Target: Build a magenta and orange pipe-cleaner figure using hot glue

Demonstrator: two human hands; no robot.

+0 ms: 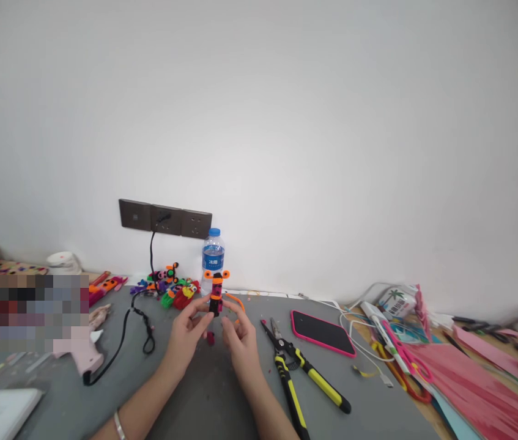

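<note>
My left hand grips the lower end of a small figure between thumb and fingers. The figure is upright, banded in black, orange and magenta, with two orange discs at its top. Beside it on the right is my right hand, its fingers bent in close to the figure's lower end; whether they pinch anything is too small to tell. An orange strip curves behind my right fingers. A small dark red piece shows between the hands.
Open yellow-and-black pliers and a pink-edged phone lie at right. Behind the figure stands a water bottle. Colourful fuzzy figures, a corded pink glue gun and a white box are at left.
</note>
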